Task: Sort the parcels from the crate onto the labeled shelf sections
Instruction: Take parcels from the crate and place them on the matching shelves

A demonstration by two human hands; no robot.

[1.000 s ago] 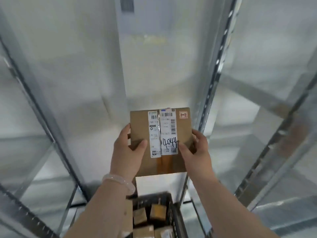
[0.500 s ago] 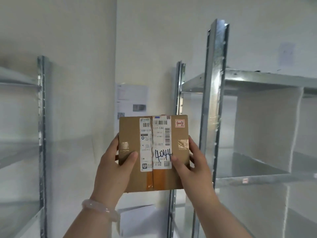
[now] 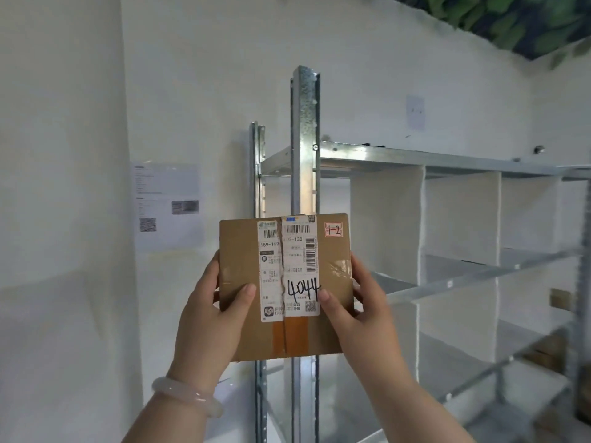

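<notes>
I hold a flat brown cardboard parcel (image 3: pixel 329 282) upright in front of me, its face toward the camera. It carries white shipping labels, a handwritten "4044" and a red "1-2" mark in the top right corner. My left hand (image 3: pixel 211 318) grips its left edge with the thumb on the front. Gripping the right edge the same way is my right hand (image 3: pixel 361 314). The metal shelf unit (image 3: pixel 447 161) stands behind and to the right, split by white dividers into sections. The crate is out of view.
A galvanised upright post (image 3: pixel 305 139) rises just behind the parcel. A printed sheet (image 3: pixel 168 206) hangs on the white wall at left. Brown parcels (image 3: pixel 559 298) lie in sections at the far right. Green foliage (image 3: pixel 511 20) hangs at top right.
My view has swung up from the crate to the shelf unit. Both hands kept their grip and the parcel rose with them; more shelf sections show at right.
</notes>
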